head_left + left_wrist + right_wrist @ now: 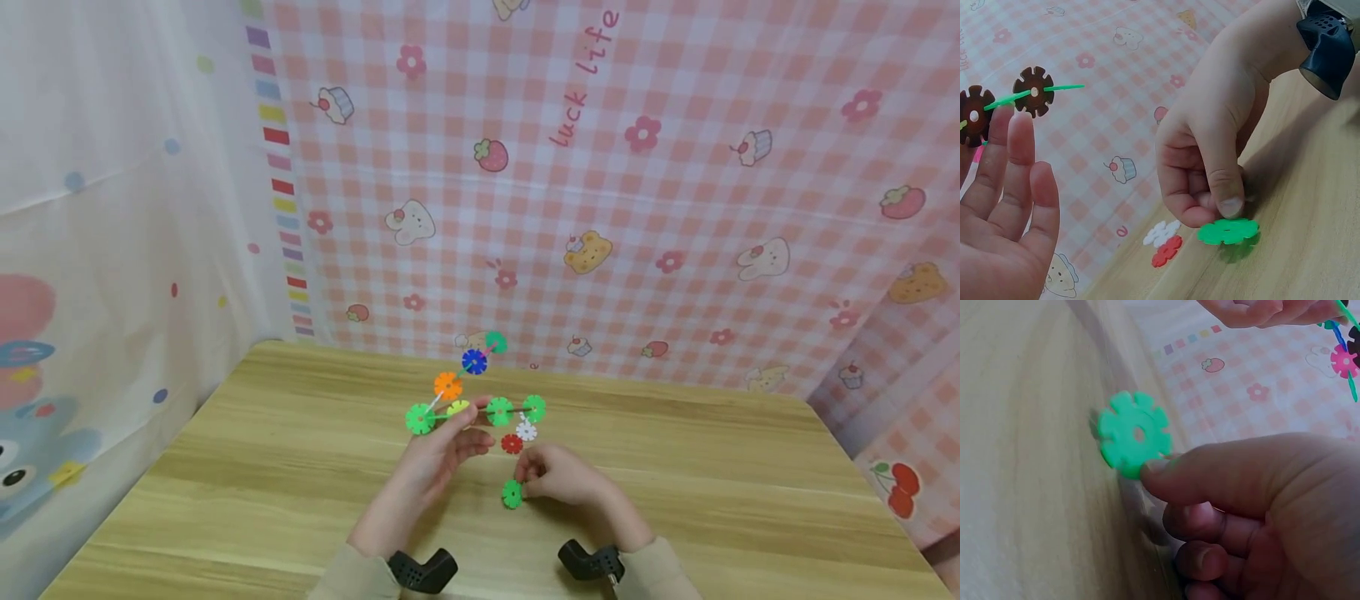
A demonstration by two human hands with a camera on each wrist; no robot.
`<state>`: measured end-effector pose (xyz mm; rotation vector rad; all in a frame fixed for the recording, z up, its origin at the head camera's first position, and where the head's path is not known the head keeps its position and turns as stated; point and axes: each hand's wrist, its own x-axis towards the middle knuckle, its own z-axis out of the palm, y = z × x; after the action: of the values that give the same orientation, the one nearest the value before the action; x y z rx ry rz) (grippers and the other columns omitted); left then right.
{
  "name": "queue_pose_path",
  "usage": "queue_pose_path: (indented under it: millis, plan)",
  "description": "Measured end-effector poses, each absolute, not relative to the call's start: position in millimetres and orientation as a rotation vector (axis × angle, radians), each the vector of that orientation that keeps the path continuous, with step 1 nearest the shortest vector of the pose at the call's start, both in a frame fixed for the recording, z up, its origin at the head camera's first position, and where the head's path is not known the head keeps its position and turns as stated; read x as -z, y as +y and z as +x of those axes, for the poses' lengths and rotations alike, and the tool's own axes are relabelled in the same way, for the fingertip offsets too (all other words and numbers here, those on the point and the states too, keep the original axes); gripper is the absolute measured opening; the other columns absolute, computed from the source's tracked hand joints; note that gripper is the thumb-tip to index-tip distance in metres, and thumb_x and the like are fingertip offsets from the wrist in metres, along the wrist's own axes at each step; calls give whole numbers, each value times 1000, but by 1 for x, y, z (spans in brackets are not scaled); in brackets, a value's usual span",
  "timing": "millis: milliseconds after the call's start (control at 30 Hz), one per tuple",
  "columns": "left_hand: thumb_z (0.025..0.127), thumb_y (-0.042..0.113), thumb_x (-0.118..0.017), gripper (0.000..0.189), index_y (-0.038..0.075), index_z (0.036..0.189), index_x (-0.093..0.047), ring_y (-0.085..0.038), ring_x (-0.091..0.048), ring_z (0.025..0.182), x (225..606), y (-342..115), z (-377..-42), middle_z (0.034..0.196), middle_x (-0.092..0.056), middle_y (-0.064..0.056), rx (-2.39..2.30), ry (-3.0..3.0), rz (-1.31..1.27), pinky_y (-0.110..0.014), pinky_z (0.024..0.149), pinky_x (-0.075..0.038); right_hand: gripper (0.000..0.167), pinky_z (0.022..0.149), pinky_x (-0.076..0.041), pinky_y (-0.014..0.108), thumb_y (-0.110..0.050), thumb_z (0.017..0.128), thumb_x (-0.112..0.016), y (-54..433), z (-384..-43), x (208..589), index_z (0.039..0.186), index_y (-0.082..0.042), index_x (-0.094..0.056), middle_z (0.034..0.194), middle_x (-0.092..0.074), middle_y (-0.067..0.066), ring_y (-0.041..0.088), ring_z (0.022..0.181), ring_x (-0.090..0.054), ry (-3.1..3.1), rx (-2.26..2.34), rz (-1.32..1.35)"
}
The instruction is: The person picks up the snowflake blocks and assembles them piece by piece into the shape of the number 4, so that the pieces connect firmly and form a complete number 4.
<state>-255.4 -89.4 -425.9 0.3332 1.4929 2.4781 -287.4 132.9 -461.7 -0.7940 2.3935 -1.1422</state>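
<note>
My left hand (438, 458) holds up a chain of interlocked notched plastic discs by its yellow disc (458, 409). Along the chain I see an orange disc (447, 386), a blue disc (474, 362) and several green ones. In the left wrist view, brown discs (1034, 92) with green ones seen edge-on sit above the fingertips. Low over the tabletop, my right hand (562, 477) pinches a single green disc (1135, 434) at its rim between thumb and finger. Just beyond that hand, a red disc (1167, 251) and a white disc (1161, 233) lie on the table.
The wooden table (285, 467) meets a pink checked cloth (525, 208) hanging behind it. A pale curtain (127, 250) hangs on the left. Each wrist wears a black camera (424, 571).
</note>
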Motion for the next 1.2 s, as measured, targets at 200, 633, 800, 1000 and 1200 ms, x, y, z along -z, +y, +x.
queue_pose_path:
  millis: [200, 633, 800, 1000, 1200]
  plan:
    - [100, 21, -53, 25, 13, 121, -65, -16, -65, 84, 426, -89, -257, 102, -67, 0, -2474, 1501, 362, -33, 85, -52, 12, 59, -40, 22, -3, 79, -70, 133, -288, 462, 90, -4, -65, 69, -52, -4, 8, 64, -47, 2387, 1139, -814]
    - [100, 22, -54, 22, 17, 117, -67, -16, -64, 84, 426, -88, -257, 103, -66, -1, -2462, 1504, 358, -31, 83, -52, 26, 54, -34, 20, -9, 72, -82, 130, -285, 463, 94, -16, -69, 62, -45, -8, 5, 57, -41, 2398, 993, -904]
    - [100, 22, -54, 21, 18, 116, -67, -16, -64, 84, 428, -88, -257, 103, -66, 0, -2462, 1513, 355, -32, 84, -52, 26, 57, -35, 22, -8, 70, -80, 126, -283, 461, 92, -14, -66, 65, -46, -6, 7, 61, -42, 2410, 961, -880]
    - [100, 21, -55, 20, 18, 114, -68, -17, -64, 84, 428, -89, -256, 102, -66, -1, -2478, 1514, 335, -32, 84, -52, 30, 59, -37, 23, -3, 63, -77, 122, -280, 456, 86, -12, -60, 70, -47, -5, 8, 64, -43, 2416, 933, -870]
    - [99, 24, -55, 21, 17, 114, -68, -16, -64, 84, 427, -88, -256, 101, -66, -2, -2474, 1529, 330, -33, 85, -51, 24, 59, -36, 23, -5, 68, -77, 126, -281, 455, 81, -11, -58, 70, -48, -6, 8, 65, -44, 2380, 975, -843]
